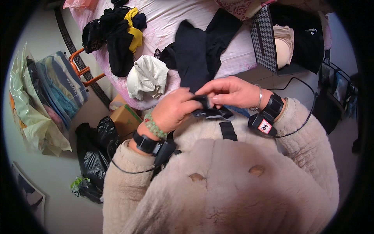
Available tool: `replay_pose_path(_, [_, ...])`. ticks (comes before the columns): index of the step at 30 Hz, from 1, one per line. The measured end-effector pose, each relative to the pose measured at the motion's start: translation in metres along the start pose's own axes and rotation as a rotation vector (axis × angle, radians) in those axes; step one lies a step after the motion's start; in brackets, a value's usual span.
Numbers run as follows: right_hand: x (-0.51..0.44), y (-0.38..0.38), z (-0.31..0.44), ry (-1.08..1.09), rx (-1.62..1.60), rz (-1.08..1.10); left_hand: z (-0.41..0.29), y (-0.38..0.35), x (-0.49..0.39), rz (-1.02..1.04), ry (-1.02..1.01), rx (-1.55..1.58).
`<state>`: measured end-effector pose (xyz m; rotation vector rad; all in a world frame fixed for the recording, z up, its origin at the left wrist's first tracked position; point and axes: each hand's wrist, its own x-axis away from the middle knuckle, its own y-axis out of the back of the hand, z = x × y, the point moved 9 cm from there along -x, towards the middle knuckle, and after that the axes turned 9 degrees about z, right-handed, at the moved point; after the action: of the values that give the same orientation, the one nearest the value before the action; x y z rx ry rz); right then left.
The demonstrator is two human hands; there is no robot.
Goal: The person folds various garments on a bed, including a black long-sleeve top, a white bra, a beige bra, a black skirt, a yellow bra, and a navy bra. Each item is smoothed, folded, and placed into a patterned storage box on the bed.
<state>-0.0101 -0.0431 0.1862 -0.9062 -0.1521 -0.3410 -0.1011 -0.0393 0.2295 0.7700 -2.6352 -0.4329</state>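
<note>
Both my hands pinch the gathered end of a black garment, close in front of my body. Its two long parts, like the legs of trousers or leggings, stretch away over the bed. My left hand has its fingers curled around the bunched cloth. On the other side, the thumb and fingertips of my right hand grip the same end, which is slightly blurred. A pale edge shows on the fold below my fingers. Left of the garment, a crumpled off-white piece of clothing lies at the bed's near edge.
A heap of black clothes with a yellow piece lies on the pink bed sheet. A houndstooth storage box at right holds a beige bra. Black plastic bags and a cardboard box stand at left.
</note>
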Motion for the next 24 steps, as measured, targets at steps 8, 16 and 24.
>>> replay_pose_path(8, [0.040,0.126,-0.175,-0.590,0.187,-0.443,0.029,0.013,0.107,-0.198,0.413,0.177])
replay_pose_path(16, [0.003,0.176,-0.278,-0.680,-0.183,-0.903,0.068,0.001,0.148,-0.404,0.566,0.280])
replay_pose_path(24, [0.002,0.141,-0.230,0.269,-1.072,-0.689,0.078,0.010,0.156,-0.433,0.571,0.328])
